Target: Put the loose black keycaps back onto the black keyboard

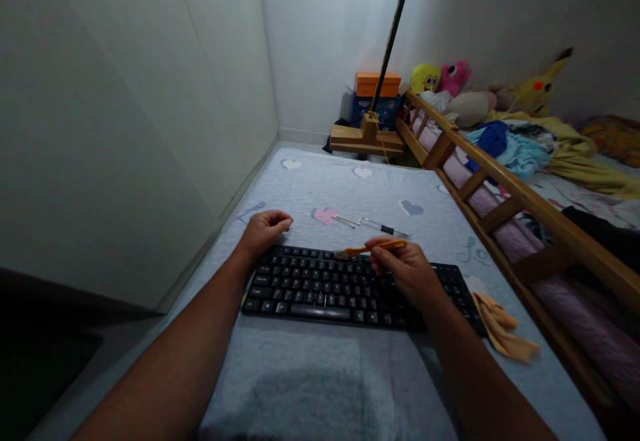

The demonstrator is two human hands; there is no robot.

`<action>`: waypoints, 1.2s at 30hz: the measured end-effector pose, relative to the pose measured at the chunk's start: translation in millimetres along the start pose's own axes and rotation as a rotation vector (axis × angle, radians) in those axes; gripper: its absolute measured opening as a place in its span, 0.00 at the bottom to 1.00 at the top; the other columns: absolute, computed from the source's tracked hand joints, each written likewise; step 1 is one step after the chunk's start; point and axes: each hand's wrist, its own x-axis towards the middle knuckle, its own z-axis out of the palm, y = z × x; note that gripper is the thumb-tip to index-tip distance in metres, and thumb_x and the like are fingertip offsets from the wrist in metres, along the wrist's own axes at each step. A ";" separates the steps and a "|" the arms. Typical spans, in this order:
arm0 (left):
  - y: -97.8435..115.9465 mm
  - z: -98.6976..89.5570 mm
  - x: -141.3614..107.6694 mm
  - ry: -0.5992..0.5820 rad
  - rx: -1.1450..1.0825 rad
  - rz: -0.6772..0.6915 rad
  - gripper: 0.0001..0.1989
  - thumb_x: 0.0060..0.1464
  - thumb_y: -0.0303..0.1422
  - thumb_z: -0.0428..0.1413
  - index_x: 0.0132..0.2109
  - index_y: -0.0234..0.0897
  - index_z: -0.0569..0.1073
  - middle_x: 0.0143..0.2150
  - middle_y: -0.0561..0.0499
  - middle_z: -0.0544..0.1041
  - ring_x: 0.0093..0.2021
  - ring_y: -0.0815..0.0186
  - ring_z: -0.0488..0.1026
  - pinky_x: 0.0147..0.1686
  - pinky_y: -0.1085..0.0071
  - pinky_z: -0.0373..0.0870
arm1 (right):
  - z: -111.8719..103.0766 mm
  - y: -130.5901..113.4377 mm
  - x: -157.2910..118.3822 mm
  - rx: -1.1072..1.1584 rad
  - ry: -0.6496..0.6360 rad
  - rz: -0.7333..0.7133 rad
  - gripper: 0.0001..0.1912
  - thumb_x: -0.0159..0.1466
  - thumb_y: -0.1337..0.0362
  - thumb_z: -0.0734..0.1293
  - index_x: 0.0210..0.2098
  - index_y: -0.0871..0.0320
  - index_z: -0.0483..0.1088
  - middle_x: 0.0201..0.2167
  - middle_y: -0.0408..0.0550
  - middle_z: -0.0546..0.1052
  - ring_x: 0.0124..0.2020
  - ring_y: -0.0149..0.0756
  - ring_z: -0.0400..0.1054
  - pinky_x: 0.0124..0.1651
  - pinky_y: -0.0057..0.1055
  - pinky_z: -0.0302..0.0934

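A black keyboard lies across the cloth-covered surface in front of me. My right hand is closed on an orange-handled brush, its pale bristles pointing left over the keyboard's top rows. My forearm and hand cover part of the keyboard's right side. At the keyboard's upper left corner rests my left hand, fingers curled in, and whether anything is inside them is hidden. Beyond the keyboard lie thin white sticks and a metal tool with a black grip.
An orange cloth lies by the keyboard's right end, on the pale blue heart-patterned cover. A wooden rail runs along the right. Behind stand a wooden stand base and an orange box. A pale cabinet flanks the left.
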 end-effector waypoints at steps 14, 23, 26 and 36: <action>-10.5 -0.8 12.0 0.151 0.065 0.054 0.11 0.47 0.41 0.58 0.30 0.37 0.78 0.25 0.52 0.77 0.27 0.64 0.74 0.33 0.67 0.71 | 39.5 -11.4 53.1 -0.017 -0.052 0.014 0.19 0.56 0.49 0.71 0.34 0.60 0.72 0.21 0.39 0.70 0.20 0.27 0.63 0.23 0.27 0.58; -11.1 -2.4 14.3 0.192 0.136 0.056 0.11 0.48 0.40 0.57 0.30 0.37 0.78 0.26 0.52 0.77 0.29 0.63 0.73 0.36 0.66 0.70 | 32.5 -4.5 53.9 -0.092 -0.022 0.068 0.19 0.57 0.49 0.70 0.34 0.61 0.72 0.21 0.40 0.70 0.20 0.26 0.61 0.24 0.26 0.55; -12.2 -1.6 15.9 0.198 0.140 0.045 0.11 0.47 0.40 0.57 0.30 0.37 0.78 0.26 0.51 0.78 0.29 0.63 0.73 0.36 0.66 0.69 | 23.5 -2.2 54.0 -0.128 -0.019 0.080 0.19 0.57 0.49 0.70 0.33 0.61 0.72 0.21 0.40 0.70 0.20 0.27 0.61 0.24 0.27 0.55; -16.1 1.6 19.4 0.197 0.134 0.018 0.12 0.47 0.40 0.56 0.30 0.36 0.78 0.26 0.51 0.78 0.28 0.64 0.74 0.33 0.68 0.68 | 14.6 -8.1 51.3 -0.057 0.039 0.024 0.20 0.56 0.48 0.71 0.33 0.60 0.72 0.20 0.39 0.69 0.21 0.27 0.60 0.25 0.28 0.54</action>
